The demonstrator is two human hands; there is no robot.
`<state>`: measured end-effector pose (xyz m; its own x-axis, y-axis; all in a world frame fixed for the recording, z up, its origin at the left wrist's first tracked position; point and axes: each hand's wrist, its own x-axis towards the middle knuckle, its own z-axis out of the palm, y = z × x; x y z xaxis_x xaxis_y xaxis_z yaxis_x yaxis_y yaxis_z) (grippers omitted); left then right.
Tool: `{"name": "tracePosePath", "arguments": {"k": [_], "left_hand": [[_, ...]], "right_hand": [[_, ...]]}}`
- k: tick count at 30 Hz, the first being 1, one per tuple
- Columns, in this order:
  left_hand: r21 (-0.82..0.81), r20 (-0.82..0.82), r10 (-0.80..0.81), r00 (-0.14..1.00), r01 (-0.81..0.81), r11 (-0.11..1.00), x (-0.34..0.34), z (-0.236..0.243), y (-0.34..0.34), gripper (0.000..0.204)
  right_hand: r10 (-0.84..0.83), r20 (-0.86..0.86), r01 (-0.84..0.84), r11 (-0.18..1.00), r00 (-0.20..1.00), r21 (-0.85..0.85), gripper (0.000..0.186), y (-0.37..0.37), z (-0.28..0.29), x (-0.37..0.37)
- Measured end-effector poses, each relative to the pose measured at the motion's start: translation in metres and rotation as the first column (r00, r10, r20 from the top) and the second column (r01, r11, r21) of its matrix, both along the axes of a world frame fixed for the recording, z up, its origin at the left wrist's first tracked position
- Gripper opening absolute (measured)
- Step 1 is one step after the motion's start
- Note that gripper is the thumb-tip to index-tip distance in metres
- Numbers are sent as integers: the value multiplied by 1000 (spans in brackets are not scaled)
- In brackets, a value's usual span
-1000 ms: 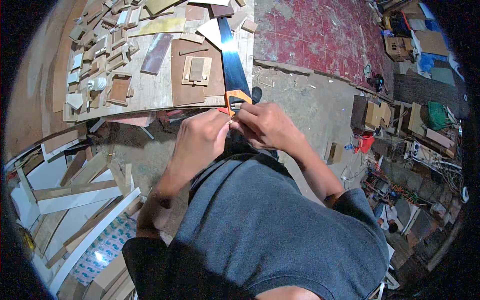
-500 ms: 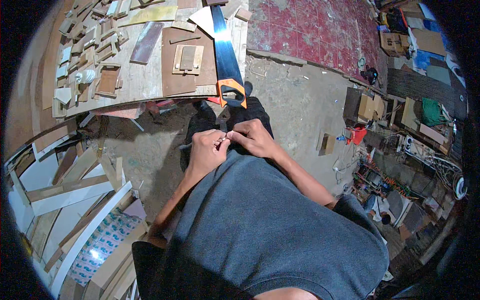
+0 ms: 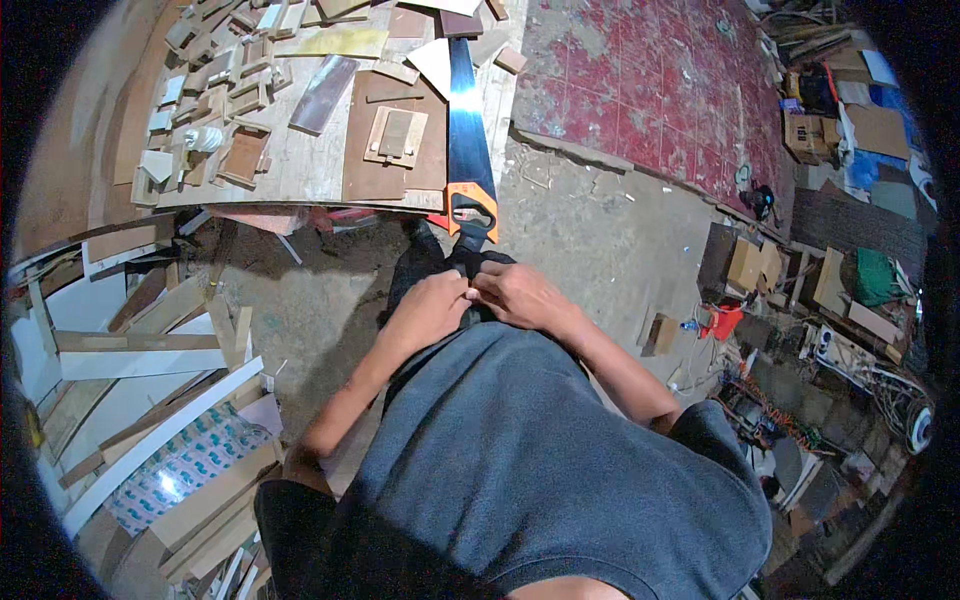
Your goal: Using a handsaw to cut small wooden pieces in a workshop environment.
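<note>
My left hand [image 3: 430, 308] and my right hand [image 3: 520, 300] meet in front of my waist, fingers curled and pinched together; what is between the fingertips is too small or hidden to make out. Just beyond them a handsaw [image 3: 470, 130] lies on the workbench [image 3: 330, 195], its orange and black handle [image 3: 472, 210] hanging past the near edge, above my dark trousers. Beside the blade lie a brown board [image 3: 370, 180] and a small light wooden piece with a raised centre [image 3: 395, 135].
Wood offcuts [image 3: 230, 70] cover the bench's left part. Boards and strips [image 3: 140, 350] are piled at lower left. A red, worn platform [image 3: 640, 90] is at upper right, above concrete floor [image 3: 590, 230]. Boxes [image 3: 750, 265], a red object [image 3: 720, 320] and cords and tools [image 3: 850, 360] lie right.
My hands have dropped from beside the saw handle to my waist, still close together with fingers pinched. The camera view has shifted slightly; the saw still lies on the bench.
</note>
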<state>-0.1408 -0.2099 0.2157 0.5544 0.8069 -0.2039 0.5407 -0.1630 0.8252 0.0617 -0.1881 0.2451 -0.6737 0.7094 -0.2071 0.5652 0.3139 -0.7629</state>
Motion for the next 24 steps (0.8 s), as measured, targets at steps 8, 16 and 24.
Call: {"name": "tracePosePath", "arguments": {"k": [8,16,24], "left_hand": [[-80,-176,-99,979,86,993,16,-9,-13,24],[-19,-198,-46,979,43,999,6,-35,0,22],[71,-304,-31,952,55,996,-55,-51,61,21]], "right_hand": [[193,46,-195,979,980,53,27,3,-24,16],[318,291,-336,942,902,12,25,24,-55,5],[220,219,-254,956,951,146,22,78,-84,-54]]}}
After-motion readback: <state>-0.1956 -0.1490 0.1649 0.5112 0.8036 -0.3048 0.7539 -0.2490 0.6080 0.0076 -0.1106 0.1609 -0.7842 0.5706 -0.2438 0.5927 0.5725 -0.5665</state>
